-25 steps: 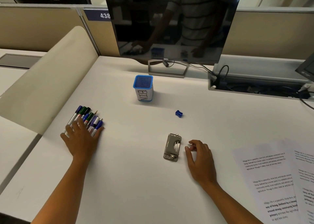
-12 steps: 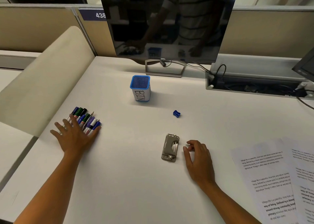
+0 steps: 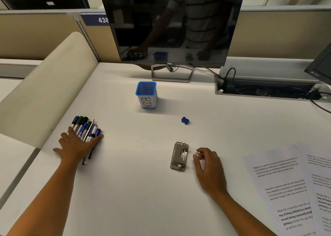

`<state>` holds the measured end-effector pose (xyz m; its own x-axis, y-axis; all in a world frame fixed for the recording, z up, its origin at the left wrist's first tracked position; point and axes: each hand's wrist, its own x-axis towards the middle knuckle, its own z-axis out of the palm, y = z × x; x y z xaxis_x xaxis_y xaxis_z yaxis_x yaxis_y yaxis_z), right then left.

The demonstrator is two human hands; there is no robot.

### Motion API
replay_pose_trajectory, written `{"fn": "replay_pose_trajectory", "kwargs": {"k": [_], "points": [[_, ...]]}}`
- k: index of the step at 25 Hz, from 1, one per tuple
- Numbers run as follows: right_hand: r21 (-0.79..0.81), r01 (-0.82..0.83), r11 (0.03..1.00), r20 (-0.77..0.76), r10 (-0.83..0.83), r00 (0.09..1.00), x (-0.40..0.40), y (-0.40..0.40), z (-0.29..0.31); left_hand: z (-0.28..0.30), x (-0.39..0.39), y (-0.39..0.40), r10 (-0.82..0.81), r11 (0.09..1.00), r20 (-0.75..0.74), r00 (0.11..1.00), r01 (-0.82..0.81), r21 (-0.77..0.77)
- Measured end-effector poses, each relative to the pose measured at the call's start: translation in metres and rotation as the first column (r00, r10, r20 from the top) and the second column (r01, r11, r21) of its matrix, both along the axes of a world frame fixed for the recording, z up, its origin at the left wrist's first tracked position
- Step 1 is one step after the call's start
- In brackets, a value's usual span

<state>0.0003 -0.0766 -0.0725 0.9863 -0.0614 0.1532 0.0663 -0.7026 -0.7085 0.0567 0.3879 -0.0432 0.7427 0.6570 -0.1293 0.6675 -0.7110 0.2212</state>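
- On the near right of the white counter [image 3: 134, 191], printed paper sheets [image 3: 279, 178] lie flat, well apart from the work.
- Left of them, the right hand [image 3: 209, 165] rests on the counter just beside a grey metal hole punch [image 3: 179, 157]. Its fingers are loosely curled and grasp nothing.
- Over by the left edge, the left hand [image 3: 77, 144] lies flat on a bundle of blue, green and black markers [image 3: 84, 126] with a pencil among them. Its fingers are released and spread, pressing rather than gripping.
- One black pen [image 3: 88, 157] pokes out under that wrist.
- The step looks like gathering. It would go best by sweeping the stray pen in first, then curling fingers and thumb round the whole bundle, so that nothing rolls off the nearby edge.
- Farther back, a small blue sharpener [image 3: 185, 120] lies alone.
- Beyond it, a blue-rimmed mesh pot labelled "BIN" [image 3: 146, 96] stands upright, and nothing lies between it and the markers.
- At the back stands a black monitor [image 3: 172, 20].
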Motion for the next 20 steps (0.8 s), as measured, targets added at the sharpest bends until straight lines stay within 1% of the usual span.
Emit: {"fn": "replay_pose_trajectory", "kwargs": {"k": [3, 8, 20], "points": [[0.008, 0.010, 1.000, -0.004, -0.010, 1.000, -0.001, 0.000, 0.000, -0.001, -0.004, 0.003, -0.040, 0.999, 0.013, 0.999, 0.041, -0.031], [0.012, 0.013, 1.000, -0.006, -0.013, 1.000, -0.002, 0.000, 0.002, 0.000, -0.010, 0.005, -0.097, 0.995, 0.006, 0.995, 0.097, -0.029], [0.010, 0.011, 1.000, 0.000, -0.011, 1.000, 0.000, -0.001, 0.000, -0.010, -0.012, 0.005, -0.169, 0.984, 0.009, 0.985, 0.169, 0.055]]}}
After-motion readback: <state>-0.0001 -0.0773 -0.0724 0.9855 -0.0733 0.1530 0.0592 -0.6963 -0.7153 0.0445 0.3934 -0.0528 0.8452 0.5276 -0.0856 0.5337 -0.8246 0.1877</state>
